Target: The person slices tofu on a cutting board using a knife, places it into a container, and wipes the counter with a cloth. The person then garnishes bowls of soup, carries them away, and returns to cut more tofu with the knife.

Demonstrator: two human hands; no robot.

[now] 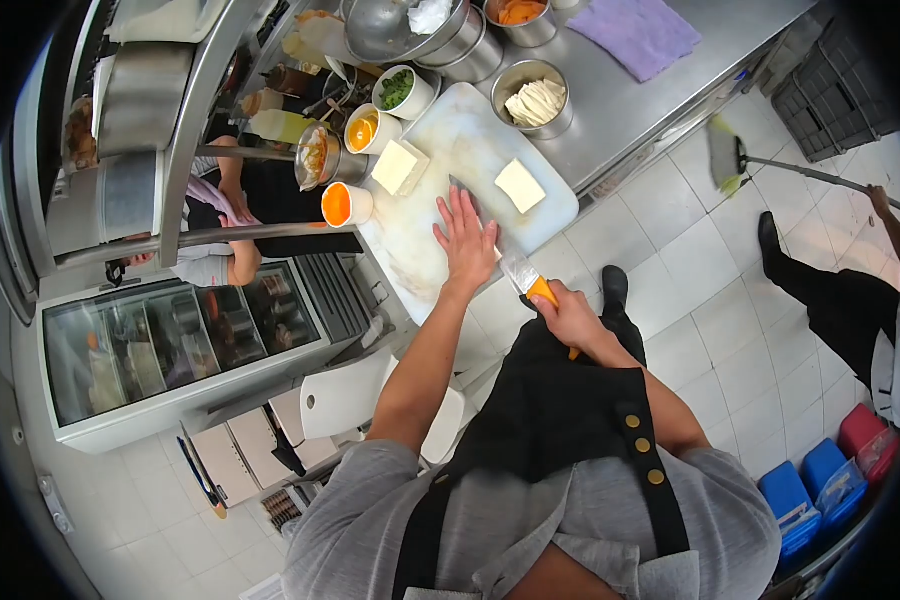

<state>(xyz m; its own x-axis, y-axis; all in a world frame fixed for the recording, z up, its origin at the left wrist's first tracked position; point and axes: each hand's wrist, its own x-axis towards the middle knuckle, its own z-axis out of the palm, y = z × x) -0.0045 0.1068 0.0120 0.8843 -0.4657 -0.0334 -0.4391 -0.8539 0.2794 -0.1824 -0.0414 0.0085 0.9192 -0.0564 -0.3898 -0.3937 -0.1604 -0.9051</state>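
My right hand (567, 317) is closed round the orange handle of a kitchen knife (519, 270). The blade runs across a white cutting board (410, 268), its tip showing past my left hand (467, 243). That hand lies flat over the blade, fingers stretched out. A bit of something pale shows under its edge; the rest is covered. Left of the fingertips sits a thick, pale yellow block (400, 168), cheese or tofu. A flatter pale slab (520, 186) lies to the right on the board.
A metal container (550, 127) of pale slices stands beside the board. White cups hold chopped greens (397, 90) and orange contents (338, 205). A purple cloth (635, 35) lies on the steel counter. One person stands across the counter; another, at right, holds a broom (820, 173).
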